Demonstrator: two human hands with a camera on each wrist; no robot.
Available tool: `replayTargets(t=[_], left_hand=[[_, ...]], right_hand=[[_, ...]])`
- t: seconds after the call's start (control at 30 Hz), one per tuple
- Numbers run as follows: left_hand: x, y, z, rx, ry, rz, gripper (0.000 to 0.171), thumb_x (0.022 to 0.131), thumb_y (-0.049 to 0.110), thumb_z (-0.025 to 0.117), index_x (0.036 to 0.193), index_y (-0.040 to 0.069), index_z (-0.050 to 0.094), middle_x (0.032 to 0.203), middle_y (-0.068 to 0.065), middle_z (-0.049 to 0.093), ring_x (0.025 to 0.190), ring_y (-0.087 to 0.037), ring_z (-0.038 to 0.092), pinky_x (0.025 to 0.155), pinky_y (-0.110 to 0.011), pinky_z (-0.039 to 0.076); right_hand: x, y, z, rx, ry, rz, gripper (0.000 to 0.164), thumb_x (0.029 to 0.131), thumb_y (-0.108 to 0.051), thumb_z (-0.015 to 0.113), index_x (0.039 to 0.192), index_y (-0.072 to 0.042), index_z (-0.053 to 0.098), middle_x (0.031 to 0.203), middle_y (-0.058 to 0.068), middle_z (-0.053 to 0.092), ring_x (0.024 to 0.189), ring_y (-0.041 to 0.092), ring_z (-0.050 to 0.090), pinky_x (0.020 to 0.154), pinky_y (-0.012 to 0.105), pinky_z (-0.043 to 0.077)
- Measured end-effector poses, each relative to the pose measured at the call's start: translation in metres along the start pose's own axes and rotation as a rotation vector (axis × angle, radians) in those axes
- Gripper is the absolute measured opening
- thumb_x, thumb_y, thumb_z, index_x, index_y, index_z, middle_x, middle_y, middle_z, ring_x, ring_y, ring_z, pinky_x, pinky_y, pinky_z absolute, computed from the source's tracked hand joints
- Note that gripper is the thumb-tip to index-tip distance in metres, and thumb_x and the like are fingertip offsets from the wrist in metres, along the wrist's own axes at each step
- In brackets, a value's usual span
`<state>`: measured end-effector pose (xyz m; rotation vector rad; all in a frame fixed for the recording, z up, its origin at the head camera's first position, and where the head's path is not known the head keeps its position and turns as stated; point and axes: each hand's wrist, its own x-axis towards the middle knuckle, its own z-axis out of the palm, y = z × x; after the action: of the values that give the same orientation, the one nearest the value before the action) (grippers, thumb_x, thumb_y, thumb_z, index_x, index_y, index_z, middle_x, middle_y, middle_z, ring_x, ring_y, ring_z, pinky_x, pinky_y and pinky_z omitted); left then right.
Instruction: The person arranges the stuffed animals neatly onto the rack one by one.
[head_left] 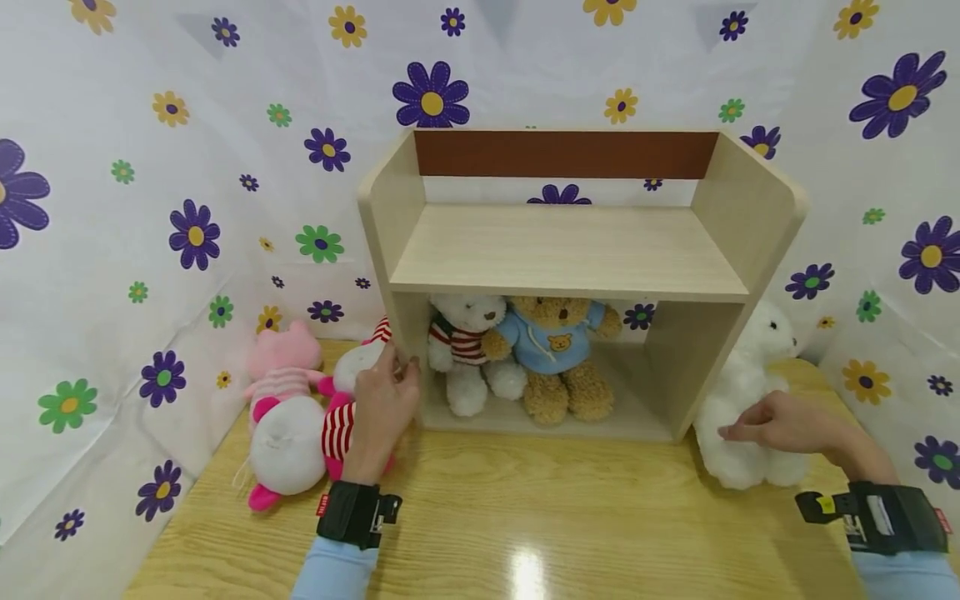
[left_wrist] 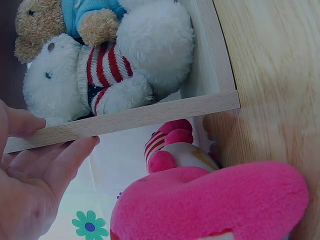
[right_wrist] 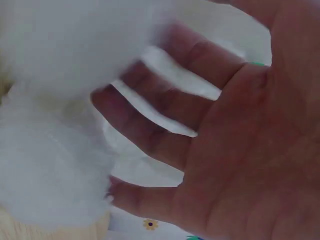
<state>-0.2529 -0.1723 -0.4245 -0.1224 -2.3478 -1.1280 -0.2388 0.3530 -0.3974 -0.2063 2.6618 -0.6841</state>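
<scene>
A light wooden two-tier shelf (head_left: 570,250) stands on the table. My left hand (head_left: 384,408) grips the front edge of its left side panel (left_wrist: 165,111), thumb on the inner face and fingers outside. In the lower compartment, a white plush bear (head_left: 468,346) in a striped sweater sits beside a brown teddy bear (head_left: 558,354) in a blue hoodie. Right of the shelf sits a fluffy white plush animal (head_left: 738,417). My right hand (head_left: 795,429) is at its front, fingers spread loosely beside the white fur (right_wrist: 50,165); whether they touch is unclear.
Left of the shelf lie a pink plush pig (head_left: 283,358) and white plush toys with pink ears and red-striped clothes, one with a round white head (head_left: 288,450). The shelf's upper tier (head_left: 570,250) is bare wood. A flowered cloth (head_left: 247,200) hangs behind the wooden table (head_left: 465,517).
</scene>
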Motion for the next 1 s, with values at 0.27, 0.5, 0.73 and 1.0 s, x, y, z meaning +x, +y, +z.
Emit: replayTargets(t=[0.27,0.5,0.73,1.0], left_hand=[[-0.001,-0.001,0.002,0.033,0.005,0.014,0.025,0.099,0.014,0.061,0.12,0.001,0.063,0.103,-0.024,0.076,0.07,-0.028,0.071,0.058,-0.038,0.055],[-0.002,0.0,0.001,0.019,0.012,0.017,0.028,0.099,0.014,0.061,0.124,0.002,0.062,0.112,-0.026,0.075,0.079,-0.033,0.076,0.064,-0.047,0.061],[-0.001,-0.003,0.0,0.009,0.009,0.005,0.03,0.099,0.014,0.061,0.126,0.001,0.062,0.119,-0.027,0.072,0.095,-0.038,0.076,0.075,-0.053,0.062],[-0.001,-0.002,0.001,0.0,-0.002,0.005,0.032,0.099,0.013,0.061,0.129,0.002,0.061,0.121,-0.027,0.071,0.098,-0.039,0.076,0.077,-0.054,0.062]], right_hand=[[0.02,0.012,0.019,0.028,0.323,0.155,0.069,0.102,-0.043,0.058,0.122,0.021,0.041,0.103,0.038,0.051,0.092,0.044,0.052,0.074,0.052,0.049],[0.032,0.014,0.018,0.198,0.246,0.201,0.124,0.092,-0.051,0.071,0.151,0.021,-0.011,0.15,0.056,0.005,0.136,0.07,0.021,0.108,0.078,0.03],[0.04,0.015,0.013,0.42,0.079,0.151,0.123,0.09,-0.026,0.077,0.153,0.008,-0.024,0.158,0.044,-0.003,0.136,0.061,0.021,0.107,0.08,0.03],[0.043,0.017,0.012,0.53,0.025,0.244,0.132,0.095,-0.051,0.065,0.142,0.012,-0.04,0.155,0.044,-0.026,0.144,0.066,0.006,0.109,0.082,0.023]])
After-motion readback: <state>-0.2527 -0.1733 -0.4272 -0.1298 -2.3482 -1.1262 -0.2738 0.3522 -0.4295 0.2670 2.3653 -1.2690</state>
